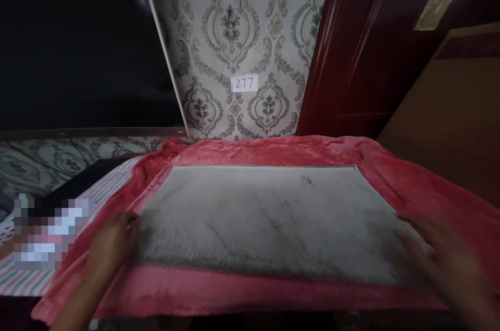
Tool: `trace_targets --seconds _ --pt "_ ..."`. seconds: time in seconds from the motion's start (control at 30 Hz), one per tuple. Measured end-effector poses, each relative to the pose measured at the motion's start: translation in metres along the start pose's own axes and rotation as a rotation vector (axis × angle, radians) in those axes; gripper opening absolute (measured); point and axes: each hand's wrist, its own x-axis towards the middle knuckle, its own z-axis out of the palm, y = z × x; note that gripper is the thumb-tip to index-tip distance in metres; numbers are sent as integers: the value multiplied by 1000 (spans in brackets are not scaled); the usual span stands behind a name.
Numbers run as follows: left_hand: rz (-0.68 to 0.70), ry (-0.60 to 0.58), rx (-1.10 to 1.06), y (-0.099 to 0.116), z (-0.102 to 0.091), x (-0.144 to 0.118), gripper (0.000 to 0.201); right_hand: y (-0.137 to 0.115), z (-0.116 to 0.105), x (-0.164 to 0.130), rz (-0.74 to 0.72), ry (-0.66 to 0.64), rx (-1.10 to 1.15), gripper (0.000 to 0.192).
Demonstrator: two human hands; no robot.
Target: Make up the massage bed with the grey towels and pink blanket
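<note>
A grey plush cloth lies flat as a wide rectangle, with darker streaks and a small dark mark near its far right part. Its left edge is at my left hand, whose fingers are curled closed there, pinching the edge. My right hand is over the right edge, blurred by motion, its fingers stretched and apart with nothing seen between them. Beneath the grey cloth spreads a pink-red fleece blanket, rumpled along its far and right sides.
A striped cloth lies to the left, partly under the blanket, near a pixelated patch. Behind stand a large dark screen, a patterned wall with a paper label reading 277, and a dark red door. A brown cardboard panel leans at right.
</note>
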Motion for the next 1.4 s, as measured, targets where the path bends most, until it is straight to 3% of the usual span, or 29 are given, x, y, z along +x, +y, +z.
trace_targets --seconds 0.1,0.17,0.27,0.37,0.5,0.6,0.77,0.97,1.17,1.4 --pt "436 -156 -222 61 12 -8 25 -99 49 0 -344 -285 109 39" --pt "646 -262 -299 102 25 -14 26 -153 88 -3 -580 -470 160 40" --pt "780 -334 -228 142 47 -19 19 -206 140 3 -769 -636 123 46" --pt "766 -283 -74 149 68 -19 13 -230 179 32 -775 -687 -63 43" --pt "741 -264 -88 138 81 -15 16 -236 207 78 -632 -643 -200 44" --pt "762 -288 -117 139 79 -4 19 -234 214 90 -579 -578 -205 51" --pt "776 -305 41 170 78 44 31 -227 218 75 -651 -574 -171 41" --pt "517 -219 177 199 98 106 43 -206 219 81 -551 -588 -219 48" --pt "436 -150 187 205 124 105 57 -180 209 92 -551 -675 -230 59" --pt "399 -174 239 208 129 113 60 -180 211 95 -520 -674 -202 62"
